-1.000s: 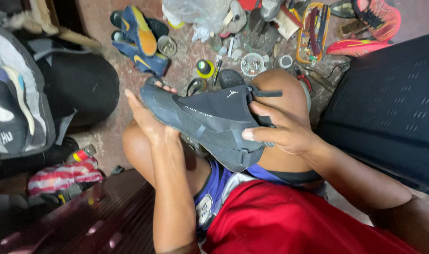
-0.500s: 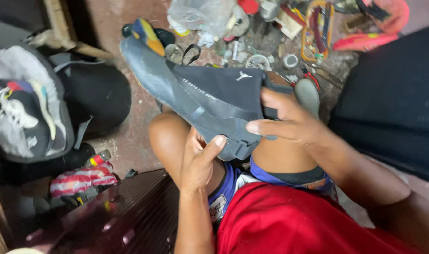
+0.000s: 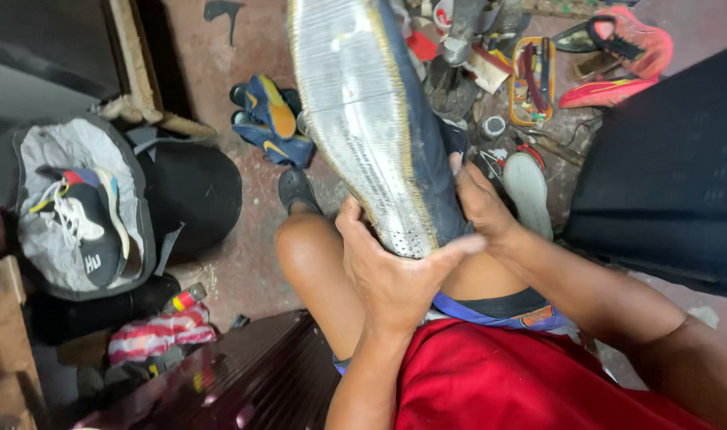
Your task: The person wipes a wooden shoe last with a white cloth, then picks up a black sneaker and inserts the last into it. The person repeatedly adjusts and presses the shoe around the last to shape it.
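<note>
Grey rubber, worn pale and ringed with a yellowish edge, is what faces up: the sole of a dark blue shoe [image 3: 379, 119] held heel-down over the person's bare knees. Their left hand [image 3: 395, 275] is wrapped around the heel end from below, thumb stretched across the sole's rim and fingers closed behind it, so it is clamped on the shoe. Their right hand [image 3: 483, 207] presses against the upper on the far side, fingers curled onto the dark fabric; it grips the shoe too, though the fingertips are hidden behind it.

As for how far along things are, the sole sits flush along the edge that shows, with no gap I can make out, and neither hand holds a tool, so to my eye this looks like checking or pressing rather than cutting or gluing. Whether anything is left to do on the hidden side I cannot tell.

Beyond the knees, on the reddish floor, lies a pair of blue and orange sandals [image 3: 272, 119]. Further off, past the toe of the shoe, a yellow tray of hand tools [image 3: 531, 84] sits among scraps, with a red shoe [image 3: 626, 48] near it. To the left a grey bag [image 3: 80, 207] holds a white-laced sneaker
</note>
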